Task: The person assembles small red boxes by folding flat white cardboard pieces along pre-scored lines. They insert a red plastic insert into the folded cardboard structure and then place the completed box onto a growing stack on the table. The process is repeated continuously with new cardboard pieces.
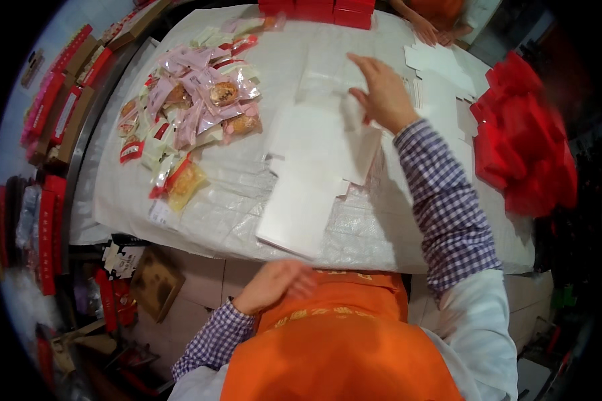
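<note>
My right hand (pixel 383 93) reaches forward over the table, fingers spread, resting on the far end of a flat white cardboard sheet (pixel 321 137); whether it grips the sheet is unclear. Another white flat sheet (pixel 295 214) lies nearer me, overlapping the table's front edge. My left hand (pixel 275 284) hangs low below that edge, close to my orange apron, fingers loosely curled and blurred, holding nothing I can see. A heap of small wrapped pastries in pink and clear packets (pixel 190 110) lies to the left on the table.
The table (pixel 234 194) is covered with white woven sheeting. Red bags (pixel 525 144) pile at the right. Red boxes (pixel 318 10) line the far edge, where another person's hands (pixel 431 30) work. More white flat sheets (pixel 441 63) lie far right. Red cartons (pixel 47 227) stack on the left floor.
</note>
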A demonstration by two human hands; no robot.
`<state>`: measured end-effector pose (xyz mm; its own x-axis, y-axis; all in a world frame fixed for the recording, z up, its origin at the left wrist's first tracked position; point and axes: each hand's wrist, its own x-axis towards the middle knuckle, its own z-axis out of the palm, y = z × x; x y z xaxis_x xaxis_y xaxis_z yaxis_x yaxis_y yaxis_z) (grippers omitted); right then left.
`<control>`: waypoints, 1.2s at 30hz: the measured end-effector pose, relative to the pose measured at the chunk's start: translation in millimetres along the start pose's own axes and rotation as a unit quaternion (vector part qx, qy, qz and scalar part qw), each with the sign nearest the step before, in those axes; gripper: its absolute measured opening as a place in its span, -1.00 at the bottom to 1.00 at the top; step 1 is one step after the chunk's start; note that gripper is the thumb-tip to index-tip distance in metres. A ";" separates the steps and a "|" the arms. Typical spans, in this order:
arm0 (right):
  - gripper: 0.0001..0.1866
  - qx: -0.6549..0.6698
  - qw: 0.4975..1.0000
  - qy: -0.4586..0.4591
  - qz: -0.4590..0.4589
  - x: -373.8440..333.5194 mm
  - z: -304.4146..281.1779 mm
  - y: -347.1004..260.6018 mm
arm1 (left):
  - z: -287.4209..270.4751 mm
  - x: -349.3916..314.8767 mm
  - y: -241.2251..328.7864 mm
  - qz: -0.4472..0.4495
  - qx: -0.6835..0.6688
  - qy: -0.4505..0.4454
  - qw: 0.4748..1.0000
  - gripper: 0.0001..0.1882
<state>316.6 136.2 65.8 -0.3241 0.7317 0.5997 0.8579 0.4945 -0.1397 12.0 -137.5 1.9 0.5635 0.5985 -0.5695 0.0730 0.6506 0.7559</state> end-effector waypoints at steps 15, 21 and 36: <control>-0.17 0.528 0.676 0.030 0.513 -184.8 6.5 -150.4 | 14.1 82.7 -6.8 0.305 0.147 0.301 0.892 -0.28; -0.29 0.562 0.684 0.034 0.464 -152.8 -22.0 -119.4 | 45.8 58.1 67.8 0.406 -0.042 0.177 0.896 -0.23; -0.45 0.233 0.931 -0.260 0.102 -156.6 -7.4 -83.5 | -13.0 74.4 13.7 0.261 -0.010 0.257 0.930 -0.42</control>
<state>298.7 -23.1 -10.6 -0.4260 0.9015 0.0765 0.6964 0.3807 -0.6084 44.3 -78.0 -34.4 0.0497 0.9766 -0.2091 -0.1182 0.2137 0.9697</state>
